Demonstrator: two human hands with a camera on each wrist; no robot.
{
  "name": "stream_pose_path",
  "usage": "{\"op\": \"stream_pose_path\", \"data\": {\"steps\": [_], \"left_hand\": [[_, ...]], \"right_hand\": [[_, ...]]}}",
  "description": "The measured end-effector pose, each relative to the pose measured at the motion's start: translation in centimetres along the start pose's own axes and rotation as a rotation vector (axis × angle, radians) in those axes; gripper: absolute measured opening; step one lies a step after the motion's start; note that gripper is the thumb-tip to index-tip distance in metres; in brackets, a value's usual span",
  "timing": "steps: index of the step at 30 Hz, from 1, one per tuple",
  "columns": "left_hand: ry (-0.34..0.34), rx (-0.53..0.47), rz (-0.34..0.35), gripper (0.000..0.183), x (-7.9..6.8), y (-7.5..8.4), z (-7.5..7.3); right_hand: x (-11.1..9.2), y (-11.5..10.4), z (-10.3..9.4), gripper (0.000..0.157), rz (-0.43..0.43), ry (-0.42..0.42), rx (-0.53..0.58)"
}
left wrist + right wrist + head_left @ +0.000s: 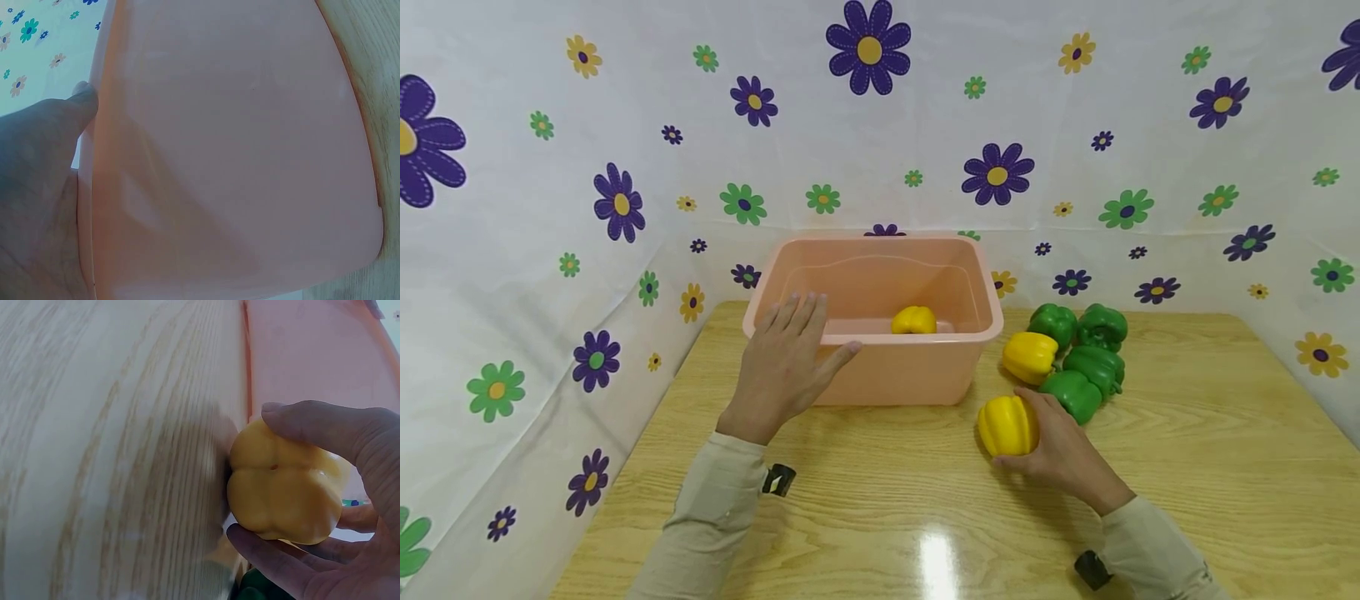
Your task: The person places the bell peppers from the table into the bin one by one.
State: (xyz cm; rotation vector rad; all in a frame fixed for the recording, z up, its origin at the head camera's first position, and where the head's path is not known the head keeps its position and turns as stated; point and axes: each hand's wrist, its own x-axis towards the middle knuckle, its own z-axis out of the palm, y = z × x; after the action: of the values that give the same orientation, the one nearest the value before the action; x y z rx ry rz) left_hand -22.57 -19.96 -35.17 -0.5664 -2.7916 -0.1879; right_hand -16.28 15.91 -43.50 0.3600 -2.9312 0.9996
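I fear a slip.
The right hand pinches a yellow pepper; smooth skin could slide. The left hand, fingers straight, is at the bin.

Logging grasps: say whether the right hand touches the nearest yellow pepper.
Touching: the right wrist view shows the right hand gripping the yellow pepper between thumb and fingers.

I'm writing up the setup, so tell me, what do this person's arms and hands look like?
The left sleeve and right sleeve are long and pale beige. A left black piece and right black piece, both small, show beside them, perhaps camera mounts. The left grip and right grip are bare hands, with no gloves visible. No cables show.
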Motion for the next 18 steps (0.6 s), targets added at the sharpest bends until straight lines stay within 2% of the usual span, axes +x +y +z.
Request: {"op": "stream_pose_path", "data": {"steps": [11,18], "left_hand": [[0.006,-0.001,-0.001,0.09,0.0,0.0,0.0],[0.001,-0.002,-0.002,0.089,-0.1,0.0,0.0]], "right_hand": [[0.3,-0.4,-0.7,0.099,0.012,0.016,0.029],[0.6,-1.0,-1.8,0.096,-0.023,0.062,0.076]]}}
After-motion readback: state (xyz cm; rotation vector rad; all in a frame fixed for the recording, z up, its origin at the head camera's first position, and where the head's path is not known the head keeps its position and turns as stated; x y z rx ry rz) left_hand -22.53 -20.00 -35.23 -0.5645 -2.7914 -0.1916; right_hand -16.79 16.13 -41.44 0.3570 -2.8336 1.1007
